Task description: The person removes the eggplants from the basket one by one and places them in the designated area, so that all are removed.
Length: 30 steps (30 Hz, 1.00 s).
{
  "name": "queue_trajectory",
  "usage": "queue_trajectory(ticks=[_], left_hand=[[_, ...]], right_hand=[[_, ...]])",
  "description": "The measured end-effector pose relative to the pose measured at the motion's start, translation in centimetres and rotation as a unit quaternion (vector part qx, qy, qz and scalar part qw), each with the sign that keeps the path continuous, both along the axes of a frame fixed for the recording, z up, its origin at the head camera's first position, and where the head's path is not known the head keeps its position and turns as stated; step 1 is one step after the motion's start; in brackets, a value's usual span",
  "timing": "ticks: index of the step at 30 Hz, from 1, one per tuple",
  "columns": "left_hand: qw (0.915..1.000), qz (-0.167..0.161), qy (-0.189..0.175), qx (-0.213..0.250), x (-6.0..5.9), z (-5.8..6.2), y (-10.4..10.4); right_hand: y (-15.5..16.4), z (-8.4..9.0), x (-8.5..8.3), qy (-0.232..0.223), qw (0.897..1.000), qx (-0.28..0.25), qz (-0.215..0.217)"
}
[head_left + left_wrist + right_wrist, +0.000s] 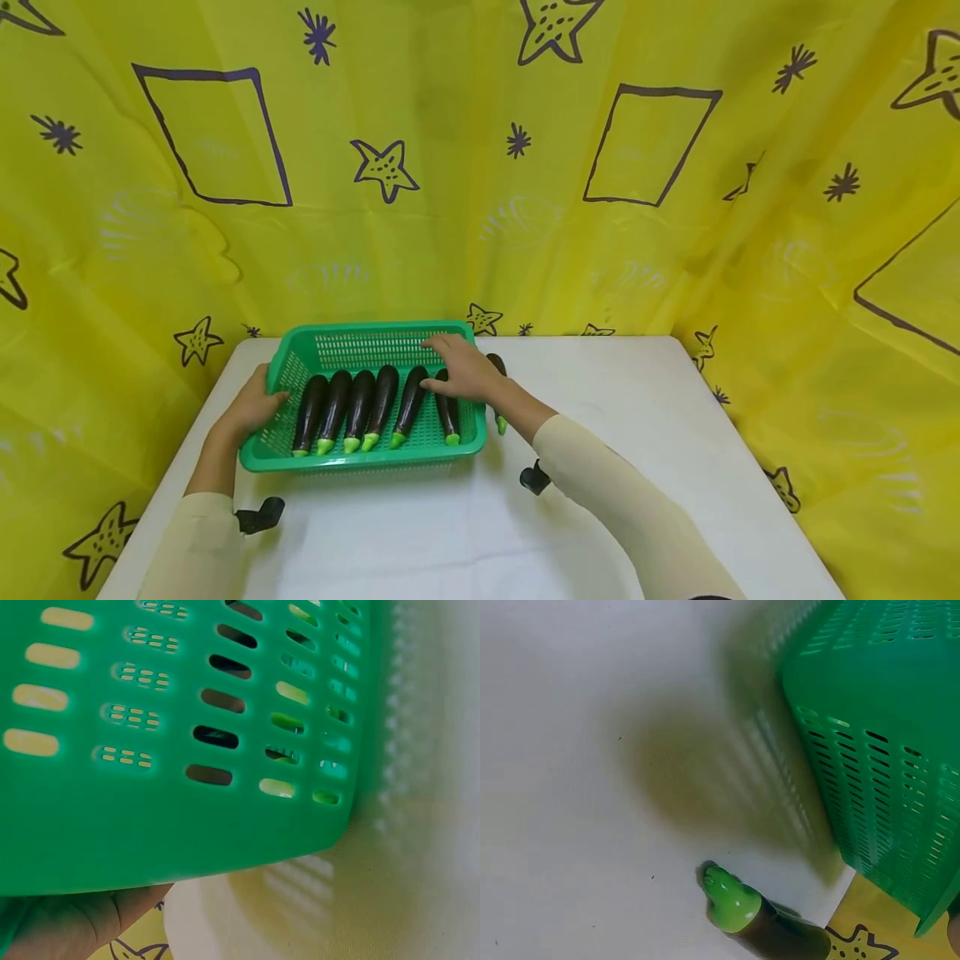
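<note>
A green slotted basket stands on the white table, with several dark purple eggplants lined up inside, green stems toward me. My left hand grips the basket's left rim, thumb over the edge; its palm shows under the basket wall. My right hand reaches over the right rim and pinches the top of the rightmost eggplant in the basket. One more eggplant lies on the table just outside the right wall, partly hidden by my wrist; its green stem lies beside the basket corner.
A yellow curtain with purple stars and squares closes in the table at the back and on both sides. The table's front and right parts hold nothing but my sleeves.
</note>
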State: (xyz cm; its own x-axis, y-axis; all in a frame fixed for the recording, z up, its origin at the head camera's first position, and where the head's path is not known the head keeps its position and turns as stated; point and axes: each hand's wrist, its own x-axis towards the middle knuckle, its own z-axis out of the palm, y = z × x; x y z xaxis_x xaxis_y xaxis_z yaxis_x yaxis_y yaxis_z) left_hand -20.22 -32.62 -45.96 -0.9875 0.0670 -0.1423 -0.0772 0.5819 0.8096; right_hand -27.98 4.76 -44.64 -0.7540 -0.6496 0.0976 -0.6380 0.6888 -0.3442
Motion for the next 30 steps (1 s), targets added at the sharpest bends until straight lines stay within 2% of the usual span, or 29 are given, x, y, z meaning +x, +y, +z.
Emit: queue_trajectory(ticks=[4, 9, 14, 20, 23, 30], left_hand=[[1.0000, 0.000, 0.005, 0.000, -0.1, 0.1, 0.1], [1.0000, 0.000, 0.007, 0.004, -0.1, 0.2, 0.2], [1.0000, 0.003, 0.004, 0.008, 0.0, 0.0, 0.0], [0.9999, 0.004, 0.004, 0.009, 0.3, -0.3, -0.5], [0.9999, 0.000, 0.006, 0.012, 0.3, -0.4, -0.6], [0.9998, 0.005, 0.016, -0.008, 0.4, -0.3, -0.7]], right_hand=[[-0.6, -0.1, -0.4, 0.021, 0.998, 0.057, 0.014], [-1.0, -0.6, -1.0, 0.055, 0.989, 0.134, 0.029], [-1.5, -0.8, -1.0, 0.083, 0.975, 0.202, 0.035], [-2.3, -1.0, -0.7, 0.101, 0.952, 0.287, 0.033], [-2.6, -1.4, -0.6, 0.096, 0.944, 0.314, 0.017], [-3.2, -2.0, -0.4, 0.092, 0.935, 0.343, -0.006]])
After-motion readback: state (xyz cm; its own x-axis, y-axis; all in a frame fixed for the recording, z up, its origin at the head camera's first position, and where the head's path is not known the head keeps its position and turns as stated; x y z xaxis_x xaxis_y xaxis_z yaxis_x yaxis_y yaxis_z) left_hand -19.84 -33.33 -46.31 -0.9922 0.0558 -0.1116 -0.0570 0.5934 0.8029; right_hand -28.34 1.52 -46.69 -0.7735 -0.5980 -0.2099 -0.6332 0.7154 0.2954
